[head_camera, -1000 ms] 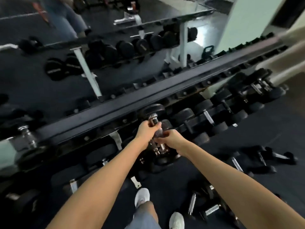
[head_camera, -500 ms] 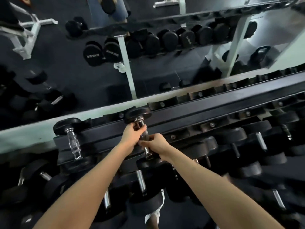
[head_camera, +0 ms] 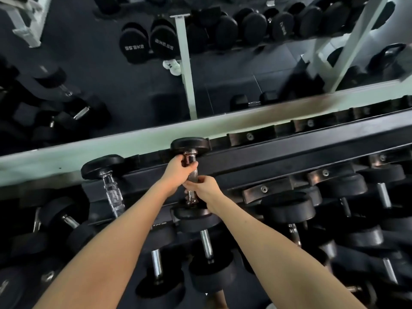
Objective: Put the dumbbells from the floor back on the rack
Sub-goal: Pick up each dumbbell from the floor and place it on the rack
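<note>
A black dumbbell (head_camera: 190, 145) with a chrome handle lies across the top tier of the black rack (head_camera: 289, 150). Its far head rests at the back rail and its near head sits at the front rail. My left hand (head_camera: 177, 170) grips the upper part of the handle. My right hand (head_camera: 201, 188) grips the lower part just below it. Both hands hide most of the handle.
Another dumbbell (head_camera: 107, 175) lies on the top tier to the left. Lower tiers hold several dumbbells (head_camera: 287, 210). Empty saddles (head_camera: 263, 188) sit to the right on the top tier. A mirror (head_camera: 200, 63) behind the rack reflects more racks.
The view has come closer to the rack's top tier. The dumbbell has moved up from the lower rack level onto the top tier, both hands staying on its handle.
</note>
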### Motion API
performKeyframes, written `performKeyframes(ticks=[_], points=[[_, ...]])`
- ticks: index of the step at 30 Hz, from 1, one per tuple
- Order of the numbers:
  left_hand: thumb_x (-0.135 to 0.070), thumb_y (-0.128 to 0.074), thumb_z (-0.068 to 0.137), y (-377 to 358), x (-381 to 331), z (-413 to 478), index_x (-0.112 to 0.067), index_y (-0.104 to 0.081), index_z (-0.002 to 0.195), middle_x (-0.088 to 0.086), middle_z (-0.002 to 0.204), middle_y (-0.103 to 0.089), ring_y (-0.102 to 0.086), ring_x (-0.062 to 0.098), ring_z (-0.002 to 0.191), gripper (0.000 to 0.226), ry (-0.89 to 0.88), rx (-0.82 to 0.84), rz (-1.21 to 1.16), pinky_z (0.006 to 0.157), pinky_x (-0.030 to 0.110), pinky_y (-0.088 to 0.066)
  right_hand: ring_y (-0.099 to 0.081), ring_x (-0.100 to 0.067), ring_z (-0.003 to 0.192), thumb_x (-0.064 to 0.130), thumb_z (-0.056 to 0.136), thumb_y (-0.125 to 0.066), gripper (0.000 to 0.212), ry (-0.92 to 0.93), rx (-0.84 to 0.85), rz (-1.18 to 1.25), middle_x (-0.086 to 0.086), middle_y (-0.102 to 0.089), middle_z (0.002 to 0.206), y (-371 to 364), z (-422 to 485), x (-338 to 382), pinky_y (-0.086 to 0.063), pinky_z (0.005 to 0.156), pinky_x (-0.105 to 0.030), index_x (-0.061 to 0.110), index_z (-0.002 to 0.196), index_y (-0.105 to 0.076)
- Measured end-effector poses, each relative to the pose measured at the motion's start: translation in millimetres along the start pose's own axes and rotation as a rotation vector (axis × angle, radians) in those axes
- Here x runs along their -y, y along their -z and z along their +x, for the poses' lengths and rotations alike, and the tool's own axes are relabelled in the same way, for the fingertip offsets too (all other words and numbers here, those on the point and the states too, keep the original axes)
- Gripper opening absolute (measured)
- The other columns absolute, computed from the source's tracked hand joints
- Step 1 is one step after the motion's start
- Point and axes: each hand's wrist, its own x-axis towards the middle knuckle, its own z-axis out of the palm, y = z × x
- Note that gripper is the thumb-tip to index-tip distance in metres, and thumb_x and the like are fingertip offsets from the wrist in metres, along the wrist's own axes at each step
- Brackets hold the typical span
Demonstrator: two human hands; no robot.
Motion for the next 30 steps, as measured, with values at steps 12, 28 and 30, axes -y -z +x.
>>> performKeyframes(ticks=[12,28,30], points=[[-0.025,-0.061,0.089,-9,11,7,-0.007,-0.055,0.119,0.008,0.118,-0.062,-0.058,0.023,0.109,0.035,-0.01,-0.023,0.1,0.087,0.03,-0.043,-0.059,-0.016,0.077,0.025,0.084,-0.068,0.03,-0.006,0.034,-0.081,-0.006,-0.067,0.087,4,5,-6,-0.046,0.061,-0.021,0.005,0.107,-0.064],[-0.029,-0.049,0.093,-45,-30,-72,-0.008,-0.065,0.107,0.01,0.103,-0.071,-0.064,0.03,0.096,0.029,-0.353,-0.319,0.587,0.076,0.033,-0.046,-0.067,-0.026,0.095,0.037,0.085,-0.064,0.035,0.17,-0.285,-0.3,0.0,-0.066,0.097,123,-94,-38,-0.055,0.084,-0.038,0.015,0.112,-0.06],[-0.028,-0.049,0.093,-80,-42,-90,-0.009,-0.066,0.105,0.009,0.104,-0.071,-0.063,0.031,0.099,0.028,-0.408,-0.299,0.587,0.077,0.033,-0.045,-0.065,-0.025,0.091,0.037,0.085,-0.065,0.03,0.167,-0.327,-0.22,0.002,-0.063,0.092,154,-120,-62,-0.054,0.079,-0.039,0.018,0.107,-0.059]])
